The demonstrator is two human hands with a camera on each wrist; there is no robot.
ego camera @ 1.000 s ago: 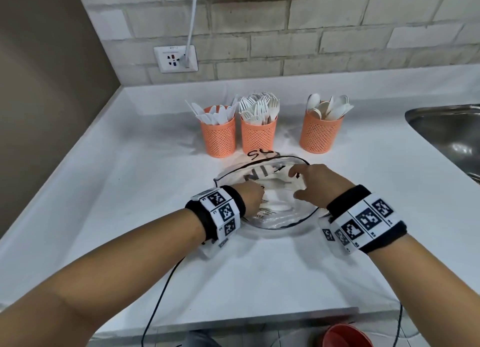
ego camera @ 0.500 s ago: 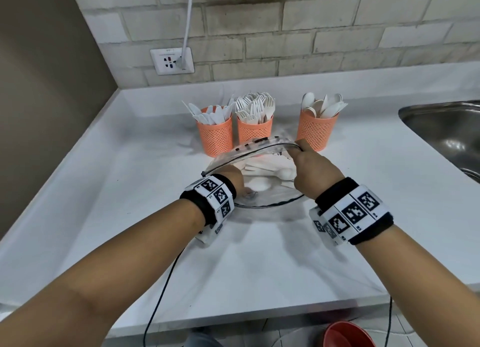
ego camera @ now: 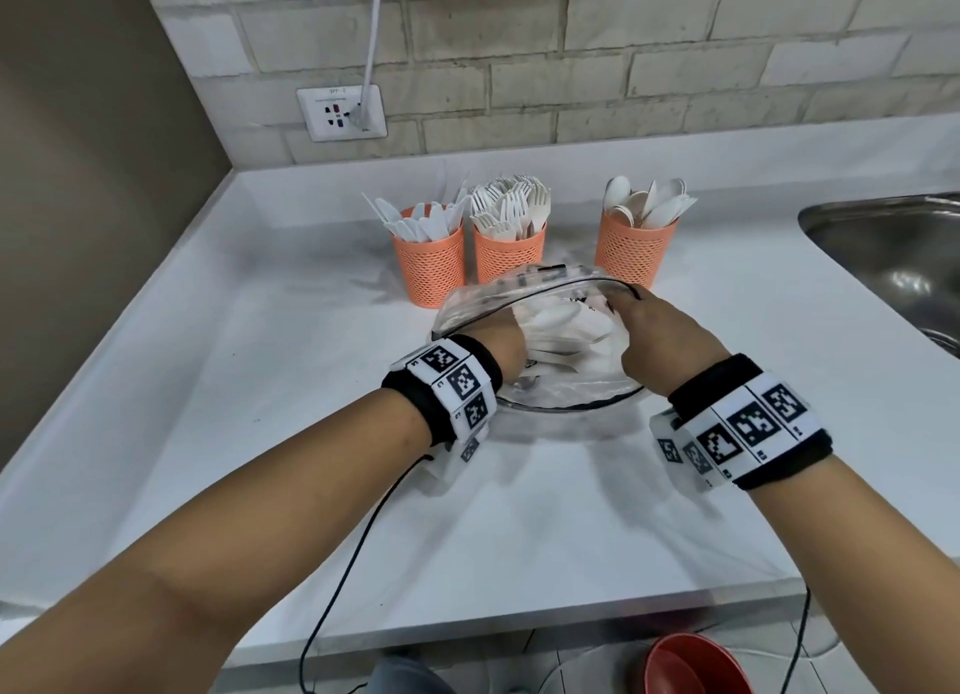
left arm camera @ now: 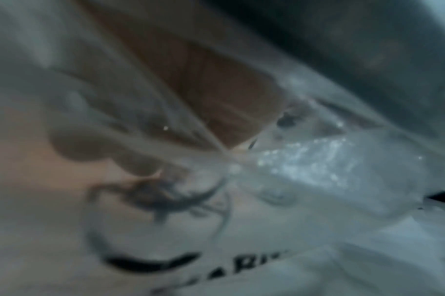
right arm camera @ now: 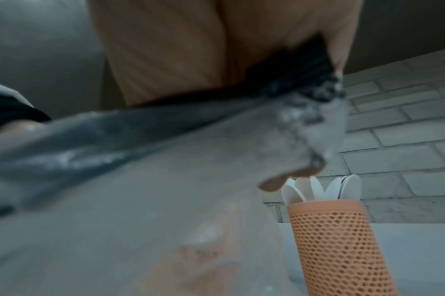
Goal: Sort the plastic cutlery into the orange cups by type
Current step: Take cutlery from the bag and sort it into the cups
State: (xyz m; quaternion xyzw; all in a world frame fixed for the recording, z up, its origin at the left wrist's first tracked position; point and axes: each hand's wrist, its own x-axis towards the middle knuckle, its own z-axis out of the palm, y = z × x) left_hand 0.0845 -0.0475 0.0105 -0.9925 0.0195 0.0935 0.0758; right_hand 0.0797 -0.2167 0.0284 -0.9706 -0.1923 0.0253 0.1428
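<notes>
Three orange mesh cups stand in a row at the back: a knife cup [ego camera: 428, 267], a fork cup [ego camera: 506, 257] and a spoon cup [ego camera: 634, 249] [right arm camera: 335, 240]. In front of them lies a clear plastic bag [ego camera: 483, 304] [left arm camera: 305, 164] [right arm camera: 165, 180] with several white cutlery pieces [ego camera: 566, 324] inside. My right hand [ego camera: 654, 330] pinches the bag's black-edged rim and holds its mouth raised. My left hand [ego camera: 506, 345] [left arm camera: 203, 96] reaches inside the bag. Its fingers are hidden behind blurred film, so any hold on cutlery is unclear.
A steel sink [ego camera: 893, 257] is set into the white counter at the right. A wall socket [ego camera: 340, 114] with a white cable sits above the back left. A red bowl [ego camera: 691, 667] shows below the counter's front edge. Black wires hang from both wrists.
My right hand has lifted the bag's rim up and toward the cups. My left hand has gone deeper into the opened bag.
</notes>
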